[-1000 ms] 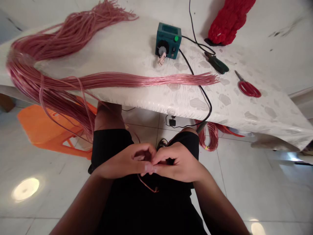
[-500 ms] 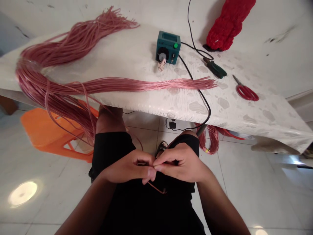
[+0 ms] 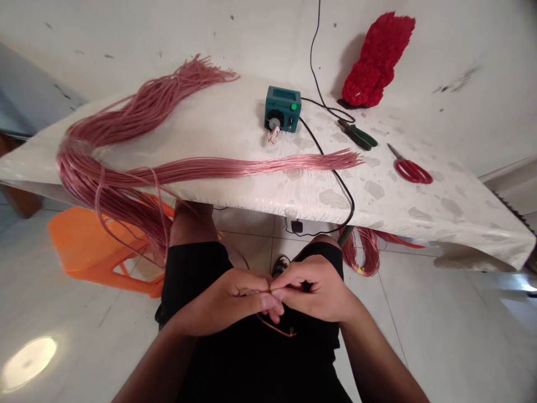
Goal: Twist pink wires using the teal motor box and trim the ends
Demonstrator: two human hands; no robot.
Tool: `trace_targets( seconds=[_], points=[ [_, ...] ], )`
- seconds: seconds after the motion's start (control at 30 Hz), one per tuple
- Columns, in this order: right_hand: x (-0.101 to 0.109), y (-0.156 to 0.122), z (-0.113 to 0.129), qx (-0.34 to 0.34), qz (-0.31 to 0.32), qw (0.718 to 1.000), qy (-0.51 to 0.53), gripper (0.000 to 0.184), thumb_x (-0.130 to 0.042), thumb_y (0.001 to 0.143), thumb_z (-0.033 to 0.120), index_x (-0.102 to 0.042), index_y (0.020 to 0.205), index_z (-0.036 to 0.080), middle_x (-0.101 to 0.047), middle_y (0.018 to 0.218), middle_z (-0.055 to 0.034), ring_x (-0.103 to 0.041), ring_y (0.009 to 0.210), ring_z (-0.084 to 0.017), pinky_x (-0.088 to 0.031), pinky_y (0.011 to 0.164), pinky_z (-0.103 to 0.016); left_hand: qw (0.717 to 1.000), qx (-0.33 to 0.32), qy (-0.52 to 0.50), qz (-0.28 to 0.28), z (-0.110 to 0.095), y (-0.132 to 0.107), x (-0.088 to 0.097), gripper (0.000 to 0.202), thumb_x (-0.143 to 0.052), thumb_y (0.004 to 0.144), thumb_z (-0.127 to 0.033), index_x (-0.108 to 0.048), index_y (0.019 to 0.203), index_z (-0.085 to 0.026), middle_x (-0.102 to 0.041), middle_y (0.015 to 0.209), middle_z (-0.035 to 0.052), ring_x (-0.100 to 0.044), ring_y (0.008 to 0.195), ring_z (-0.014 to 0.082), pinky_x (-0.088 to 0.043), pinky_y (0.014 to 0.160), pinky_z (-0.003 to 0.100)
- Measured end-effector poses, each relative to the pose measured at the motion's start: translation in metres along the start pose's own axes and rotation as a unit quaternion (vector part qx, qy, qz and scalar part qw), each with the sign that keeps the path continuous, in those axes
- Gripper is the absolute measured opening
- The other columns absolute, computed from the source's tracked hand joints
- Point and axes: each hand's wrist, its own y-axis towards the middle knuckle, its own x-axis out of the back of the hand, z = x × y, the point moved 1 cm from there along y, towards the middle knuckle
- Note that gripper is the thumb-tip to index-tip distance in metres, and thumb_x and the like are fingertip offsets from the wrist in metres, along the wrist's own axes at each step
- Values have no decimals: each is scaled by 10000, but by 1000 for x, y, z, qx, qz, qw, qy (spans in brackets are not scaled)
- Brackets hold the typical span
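My left hand (image 3: 229,299) and my right hand (image 3: 312,291) meet above my lap, fingertips pressed together. Between them they pinch a thin copper wire (image 3: 277,326), and its loop hangs below the fingers. The pinched point is hidden by my fingers. Across the table, a long bundle of pink enamelled wire (image 3: 210,170) lies spread out, with its strands drooping over the near edge to the left. Both hands are well below the table and touch nothing else.
A white oilcloth-covered table (image 3: 390,207) holds a teal control box (image 3: 282,109), black cable (image 3: 335,174), green-handled pliers (image 3: 357,135), red scissors (image 3: 410,172) and a red knitted bundle (image 3: 376,61). An orange plastic stool (image 3: 96,252) and a wire coil (image 3: 364,252) sit below.
The whole scene sits lower in the view and looks a little smaller than before. My hands stay together, with the fingertips shifted slightly on the wire.
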Motion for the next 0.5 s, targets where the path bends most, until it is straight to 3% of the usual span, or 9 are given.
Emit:
trace_targets(
  seconds=[0.1, 0.3, 0.5],
  points=[
    [1, 0, -1, -9, -1, 1000, -17, 40, -727, 834, 144, -753, 864, 144, -511, 522, 68, -373, 460, -38, -298, 438, -176, 999, 38, -36, 10, 3, 0, 0, 337, -552, 992, -379, -769, 943, -126, -750, 805, 74, -708, 725, 145, -533, 695, 239],
    [3, 1, -2, -13, 9, 1000, -9, 49, -736, 804, 133, -749, 851, 130, -395, 510, 100, -313, 459, -30, -263, 443, -167, 997, 44, -57, 26, 11, 0, 0, 389, -518, 1001, -433, -742, 1017, -115, -763, 822, 98, -650, 531, 83, -418, 510, 169],
    [0, 0, -4, -61, 28, 997, 26, 62, -733, 825, 201, -712, 819, 142, -478, 503, 90, -310, 449, -36, -240, 436, -172, 999, 45, 17, -1, 12, -2, -1, 498, -495, 983, -529, -737, 980, -93, -694, 643, 56, -429, 401, 49, -286, 418, 172]
  ],
)
